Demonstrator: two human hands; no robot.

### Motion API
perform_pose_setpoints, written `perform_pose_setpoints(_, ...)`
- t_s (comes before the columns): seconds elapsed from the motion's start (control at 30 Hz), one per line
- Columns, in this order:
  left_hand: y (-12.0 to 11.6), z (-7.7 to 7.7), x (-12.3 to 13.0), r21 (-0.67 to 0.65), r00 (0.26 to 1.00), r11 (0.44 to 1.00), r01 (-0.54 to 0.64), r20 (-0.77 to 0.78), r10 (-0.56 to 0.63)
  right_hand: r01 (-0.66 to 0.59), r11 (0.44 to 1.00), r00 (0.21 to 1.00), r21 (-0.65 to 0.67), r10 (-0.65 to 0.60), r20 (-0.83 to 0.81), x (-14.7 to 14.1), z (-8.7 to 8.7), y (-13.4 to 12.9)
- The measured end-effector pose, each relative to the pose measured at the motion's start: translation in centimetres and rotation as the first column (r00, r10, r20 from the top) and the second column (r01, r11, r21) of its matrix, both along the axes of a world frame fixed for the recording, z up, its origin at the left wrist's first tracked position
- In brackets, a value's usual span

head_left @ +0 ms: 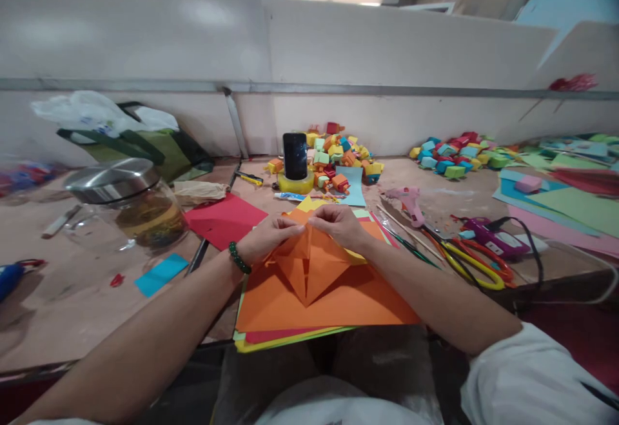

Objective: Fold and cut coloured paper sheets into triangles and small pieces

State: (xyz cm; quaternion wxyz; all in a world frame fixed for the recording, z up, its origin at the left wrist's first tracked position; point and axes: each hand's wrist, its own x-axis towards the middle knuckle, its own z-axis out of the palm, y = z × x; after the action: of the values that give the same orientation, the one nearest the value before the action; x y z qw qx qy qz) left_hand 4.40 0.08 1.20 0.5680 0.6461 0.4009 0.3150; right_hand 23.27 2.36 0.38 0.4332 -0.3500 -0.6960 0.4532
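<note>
An orange folded paper [314, 264] with pointed flaps lies over a stack of coloured sheets [329, 315], whose top sheet is orange. My left hand [274, 235], with a green bead bracelet at the wrist, pinches the far edge of the folded paper. Close beside it, my right hand [338, 224] pinches the same edge just right of the centre line. The two thumbs are nearly touching. One point of the folded paper faces toward me. Some of the far part of the paper is hidden by my fingers.
A phone [294, 156] stands on a yellow tape roll, near piled paper blocks [338, 154]. Left are a glass teapot [140, 209] and a red sheet [227, 218]. Right are a pink glue gun [411, 206], yellow-handled scissors [471, 264] and a purple device [498, 238].
</note>
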Motion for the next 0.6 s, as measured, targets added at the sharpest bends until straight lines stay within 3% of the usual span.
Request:
perform_pose_setpoints(0.3, -0.2, 0.1, 0.6, 0.169, 0.992, 0.986, 0.009, -0.124, 0.012, -0.098, 0.992, 0.995, -0.073, 0.1, 0.025, 0.3, 0.0, 0.3)
perform_pose_setpoints(0.6, -0.5, 1.2, 0.0, 0.185, 0.968, 0.974, 0.127, -0.237, -0.081, -0.135, 0.984, 0.982, -0.112, 0.149, 0.118, 1.8, 0.1, 1.2)
